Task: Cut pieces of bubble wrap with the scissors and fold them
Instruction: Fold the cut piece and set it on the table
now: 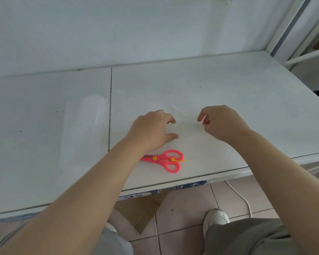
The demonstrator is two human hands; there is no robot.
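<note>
A small clear piece of bubble wrap [185, 116] lies on the white table [219, 85], faint and hard to see. My left hand [151, 129] rests at its left edge, thumb and forefinger curved around it. My right hand [223, 122] pinches its right edge with curled fingers. Pink scissors [166, 160] with yellow rivets lie shut on the table just below my left wrist, handles pointing right. A clear roll of bubble wrap [85, 126] lies to the left, across the table seam.
The table's front edge [191, 178] runs close below the scissors. A white wall rises behind the table and a metal frame [287, 30] stands at the right. Below are a tiled floor, cardboard, a white cable [245, 199] and my shoes.
</note>
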